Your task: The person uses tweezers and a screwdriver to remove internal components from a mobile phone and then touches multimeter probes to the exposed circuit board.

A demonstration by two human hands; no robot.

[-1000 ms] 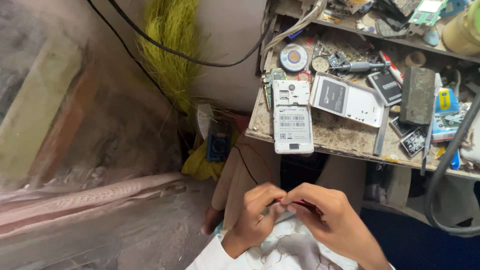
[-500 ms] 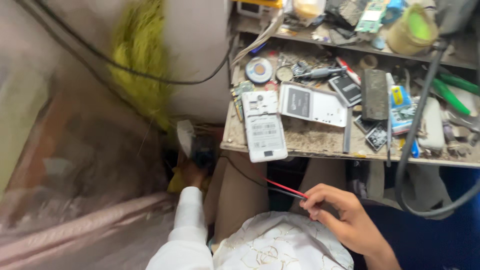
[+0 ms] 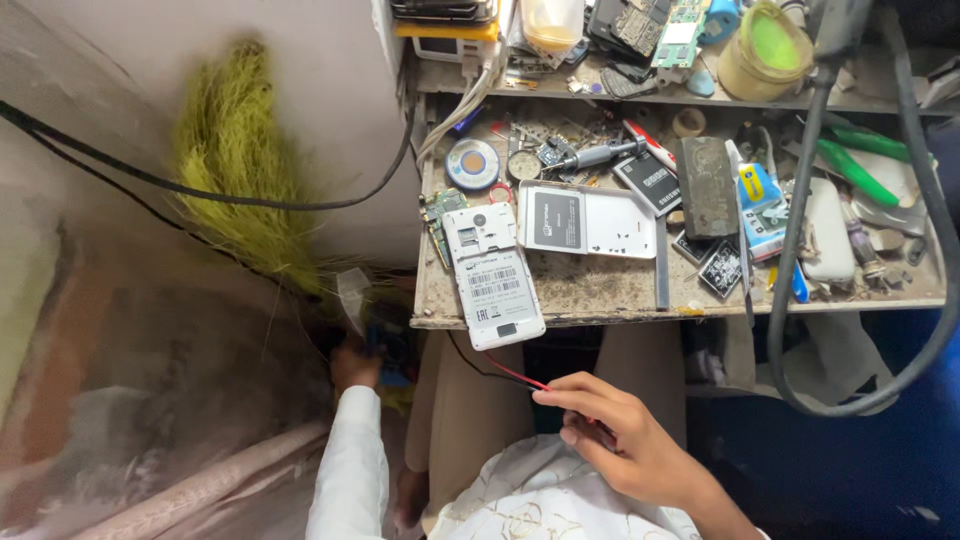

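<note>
Reaching further down since half a second ago, the left hand (image 3: 352, 365) now sits left of the opened white phone (image 3: 494, 276), below the workbench (image 3: 580, 290) edge; its grip seems hidden. Below the phone, the right hand (image 3: 625, 445) pinches a red wire (image 3: 515, 373).

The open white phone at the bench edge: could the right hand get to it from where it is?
Probably yes. The right hand, pinching a red wire, sits just below the phone, with nothing between them.
</note>
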